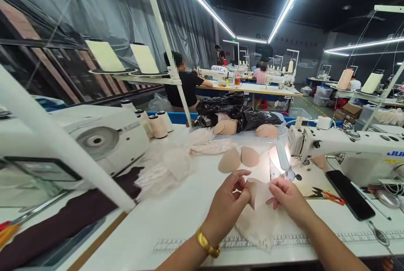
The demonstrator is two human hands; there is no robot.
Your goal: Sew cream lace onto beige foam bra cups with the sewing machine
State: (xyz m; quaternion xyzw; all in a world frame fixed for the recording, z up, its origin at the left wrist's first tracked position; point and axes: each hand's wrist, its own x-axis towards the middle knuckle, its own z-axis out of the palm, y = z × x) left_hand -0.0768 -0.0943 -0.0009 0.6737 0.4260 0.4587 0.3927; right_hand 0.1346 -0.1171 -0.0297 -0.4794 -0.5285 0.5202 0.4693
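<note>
My left hand [229, 197], with a gold bracelet at the wrist, pinches a small beige fabric piece [251, 191] between thumb and fingers. Opposite it, my right hand [285, 198] closes its thumb and fingertips on the upper edge of a pale, thin fabric piece [261, 193]. Its lower, lace-like part [257, 229] spreads over the table below both hands. How the beige and pale pieces join is hard to make out. Just beyond my left fingers, a rounded beige pad [229, 160] and a second beige pad [250, 156] lie flat.
On the right stands a sewing machine [334, 142] with a lit lamp [282, 155]. Orange-handled thread snips [333, 197] and a black phone [350, 195] lie by my right forearm. White lace [168, 168] is heaped left; black plastic bags [252, 117] sit behind. A printed ruler [176, 243] runs along the front.
</note>
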